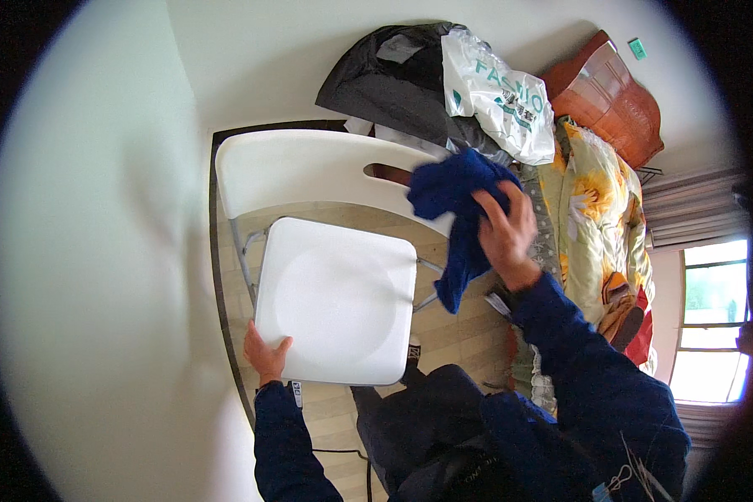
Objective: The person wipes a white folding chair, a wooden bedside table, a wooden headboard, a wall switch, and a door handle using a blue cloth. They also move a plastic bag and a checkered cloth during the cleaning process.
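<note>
**One blue cloth, one white folding chair, work under way**

We see the chair unfolded on the pale floor, with the wall to its left. The left hand grasps the seat's near-left corner, thumb on top. The right hand clasps the bunched cloth, which hangs in front of the right end of the backrest, beside its slot; we cannot tell whether the two touch. Behind sit a black bag and a white plastic bag.

As we judge it, opening the chair and taking up the cloth are done, and the work with the cloth seems unfinished. We see nothing that shows which surfaces it has covered, so we cannot say how much is left.
</note>
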`<control>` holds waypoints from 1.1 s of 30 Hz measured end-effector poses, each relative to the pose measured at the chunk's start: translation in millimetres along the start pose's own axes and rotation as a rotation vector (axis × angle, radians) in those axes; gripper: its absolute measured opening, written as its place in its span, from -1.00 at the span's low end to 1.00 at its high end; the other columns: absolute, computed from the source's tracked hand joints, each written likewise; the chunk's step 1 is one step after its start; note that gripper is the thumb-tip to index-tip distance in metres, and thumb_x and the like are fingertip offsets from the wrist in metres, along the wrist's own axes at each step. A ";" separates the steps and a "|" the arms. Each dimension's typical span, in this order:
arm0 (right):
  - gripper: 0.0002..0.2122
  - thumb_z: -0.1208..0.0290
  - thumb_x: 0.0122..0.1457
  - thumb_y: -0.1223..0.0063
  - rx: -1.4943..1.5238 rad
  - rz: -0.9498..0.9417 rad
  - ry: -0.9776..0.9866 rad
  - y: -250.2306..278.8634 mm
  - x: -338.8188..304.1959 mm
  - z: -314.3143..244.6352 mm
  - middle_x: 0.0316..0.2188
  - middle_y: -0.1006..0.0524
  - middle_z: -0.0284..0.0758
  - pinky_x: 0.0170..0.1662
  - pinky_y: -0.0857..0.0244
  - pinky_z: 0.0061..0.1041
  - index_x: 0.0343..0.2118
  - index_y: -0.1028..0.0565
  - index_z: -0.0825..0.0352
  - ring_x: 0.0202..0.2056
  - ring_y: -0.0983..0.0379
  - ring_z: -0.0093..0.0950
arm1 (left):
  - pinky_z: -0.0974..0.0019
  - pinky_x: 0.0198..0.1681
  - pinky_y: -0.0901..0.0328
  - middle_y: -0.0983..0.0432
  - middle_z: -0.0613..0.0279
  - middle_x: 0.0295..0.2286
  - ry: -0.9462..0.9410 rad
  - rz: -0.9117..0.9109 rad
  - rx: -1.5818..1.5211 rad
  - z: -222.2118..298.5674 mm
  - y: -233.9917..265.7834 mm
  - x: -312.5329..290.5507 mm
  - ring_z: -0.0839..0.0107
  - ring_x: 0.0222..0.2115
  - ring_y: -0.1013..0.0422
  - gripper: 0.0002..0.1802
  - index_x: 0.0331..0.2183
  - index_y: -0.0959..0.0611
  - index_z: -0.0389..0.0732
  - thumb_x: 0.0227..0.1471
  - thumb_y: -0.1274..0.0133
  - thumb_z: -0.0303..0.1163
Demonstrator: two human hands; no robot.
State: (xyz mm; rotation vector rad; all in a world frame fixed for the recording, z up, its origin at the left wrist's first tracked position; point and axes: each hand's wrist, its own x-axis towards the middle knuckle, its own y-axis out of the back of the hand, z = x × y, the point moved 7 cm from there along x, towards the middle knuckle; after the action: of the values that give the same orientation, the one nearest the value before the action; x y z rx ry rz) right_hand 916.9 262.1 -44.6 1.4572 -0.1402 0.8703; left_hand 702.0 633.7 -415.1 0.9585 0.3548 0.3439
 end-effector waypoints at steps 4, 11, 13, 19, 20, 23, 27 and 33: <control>-0.61 0.57 -0.22 -0.13 0.254 0.283 0.083 -62.4 55.1 -74.6 -0.28 -0.44 -0.22 -0.30 -0.30 -0.31 -0.23 -0.54 0.10 -0.30 -0.40 -0.25 | -0.05 0.07 -0.02 -0.26 -0.05 0.01 -0.021 -0.018 -0.010 -2.2 -2.3 0.9 0.00 0.03 -0.17 0.18 0.14 -0.19 -0.22 -0.50 -0.35 0.06; -0.72 0.36 -0.08 -0.15 0.453 0.165 0.571 -105.6 83.7 -228.9 -0.25 -0.36 -0.44 -0.39 -0.26 -0.51 -0.26 -0.52 -0.14 -0.38 -0.32 -0.49 | -0.06 0.08 0.00 -0.25 -0.08 0.02 -0.027 -0.012 0.004 -4.4 -0.3 4.4 -0.02 0.04 -0.16 0.19 0.14 -0.18 -0.23 -0.49 -0.34 0.06; -0.71 0.37 -0.09 -0.14 0.415 0.149 0.550 -99.4 89.3 -219.4 -0.25 -0.37 -0.43 -0.41 -0.25 -0.50 -0.25 -0.51 -0.14 -0.37 -0.32 -0.48 | -0.05 0.09 0.00 -0.25 -0.09 0.02 -0.002 -0.015 -0.032 -4.1 -0.4 2.8 -0.03 0.05 -0.16 0.18 0.14 -0.18 -0.24 -0.49 -0.34 0.05; -0.59 0.38 -0.16 -0.23 0.268 0.037 0.072 -63.7 90.7 -85.2 -0.24 -0.41 -0.25 -0.34 -0.31 -0.37 -0.14 -0.49 0.08 -0.34 -0.37 -0.31 | -0.02 0.08 -0.06 -0.28 -0.08 0.00 0.059 -0.036 -0.056 8.2 8.0 3.0 -0.01 0.02 -0.19 0.10 0.10 -0.24 -0.24 -0.48 -0.34 -0.04; -0.58 0.36 -0.14 -0.23 0.208 0.018 0.002 -50.0 81.1 -63.2 -0.26 -0.40 -0.27 -0.35 -0.31 -0.37 -0.12 -0.46 0.11 -0.34 -0.35 -0.32 | -0.01 0.07 -0.06 -0.29 -0.07 -0.01 0.071 -0.044 -0.055 11.2 9.7 3.0 -0.01 0.01 -0.20 0.09 0.10 -0.24 -0.24 -0.49 -0.35 -0.06; -0.58 0.36 -0.10 -0.24 0.034 -0.193 -0.210 -13.2 37.8 -2.5 -0.22 -0.42 -0.17 -0.22 -0.33 -0.33 -0.10 -0.46 0.19 -0.23 -0.39 -0.20 | 0.01 0.06 -0.09 -0.30 -0.07 -0.02 0.056 -0.020 -0.023 19.9 16.9 3.6 -0.02 -0.01 -0.23 0.08 0.09 -0.24 -0.23 -0.50 -0.36 -0.10; -0.59 0.35 -0.03 -0.19 -0.074 -0.150 -0.331 31.8 -24.4 49.1 -0.22 -0.41 -0.14 -0.23 -0.34 -0.30 -0.06 -0.42 0.21 -0.20 -0.39 -0.17 | 0.02 0.05 -0.11 -0.31 -0.08 -0.03 0.109 -0.084 0.043 19.8 13.2 5.6 -0.04 -0.03 -0.25 0.07 0.10 -0.23 -0.24 -0.48 -0.35 -0.13; -0.53 0.31 0.11 -0.01 0.084 -0.103 -0.748 -7.0 -129.0 65.9 -0.20 -0.38 -0.06 -0.24 -0.35 -0.24 0.05 -0.23 0.40 -0.24 -0.40 -0.10 | 0.02 0.06 -0.13 -0.29 -0.13 -0.03 0.056 -0.108 0.017 15.0 8.7 10.2 -0.07 0.00 -0.22 0.11 0.14 -0.17 -0.25 -0.44 -0.35 -0.14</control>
State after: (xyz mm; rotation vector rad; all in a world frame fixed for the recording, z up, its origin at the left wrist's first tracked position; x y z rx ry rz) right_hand 858.4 148.9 -113.8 1.7939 -0.5845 0.2136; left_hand 716.5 631.9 -401.4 0.9441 0.4595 0.2693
